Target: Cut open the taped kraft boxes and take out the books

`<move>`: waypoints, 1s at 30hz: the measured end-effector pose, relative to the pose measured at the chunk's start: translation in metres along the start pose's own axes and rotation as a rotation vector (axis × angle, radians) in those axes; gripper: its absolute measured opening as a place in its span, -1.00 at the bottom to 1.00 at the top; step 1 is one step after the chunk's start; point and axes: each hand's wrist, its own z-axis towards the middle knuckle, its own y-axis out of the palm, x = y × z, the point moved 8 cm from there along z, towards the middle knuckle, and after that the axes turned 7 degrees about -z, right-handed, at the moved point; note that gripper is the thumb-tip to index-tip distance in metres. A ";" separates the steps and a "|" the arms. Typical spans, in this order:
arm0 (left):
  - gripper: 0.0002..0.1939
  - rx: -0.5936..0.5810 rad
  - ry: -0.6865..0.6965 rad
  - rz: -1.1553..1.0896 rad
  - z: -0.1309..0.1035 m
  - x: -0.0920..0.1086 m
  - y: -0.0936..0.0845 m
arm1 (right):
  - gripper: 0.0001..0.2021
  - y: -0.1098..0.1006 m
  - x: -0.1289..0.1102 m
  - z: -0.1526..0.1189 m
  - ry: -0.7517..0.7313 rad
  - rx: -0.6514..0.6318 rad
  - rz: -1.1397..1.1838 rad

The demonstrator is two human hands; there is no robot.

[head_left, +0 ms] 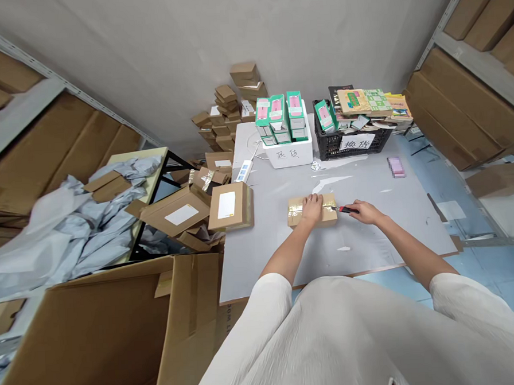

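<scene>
A small cardboard box (327,214) with shiny tape along its top lies on the grey table. Across its upper face rests my left hand (312,208), with the fingers bent over the far edge, holding it down. My right hand (365,211) is closed around a red and black utility knife (348,209). The knife points left, and its tip meets the right end of the box at the tape line. Whether the blade has entered the tape is too small to tell.
Behind stand a white bin (288,155) of green-and-pink cartons and a black crate (352,144) of books. A labelled carton (231,206) and a power strip (244,171) are on the table's left side. A large open carton (194,310) stands at the near left.
</scene>
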 end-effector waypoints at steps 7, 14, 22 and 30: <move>-0.41 0.082 0.005 0.039 -0.007 -0.001 0.015 | -0.53 0.010 0.000 -0.001 0.026 0.094 0.064; -0.40 0.124 0.022 0.041 -0.009 -0.003 0.017 | -0.53 0.029 0.012 -0.004 0.036 0.185 0.059; -0.40 0.136 0.038 0.062 -0.010 -0.003 0.018 | -0.52 0.041 0.017 0.000 -0.020 0.287 -0.004; -0.40 0.130 0.044 0.058 -0.011 -0.005 0.019 | -0.51 0.036 0.036 0.002 -0.127 0.272 -0.010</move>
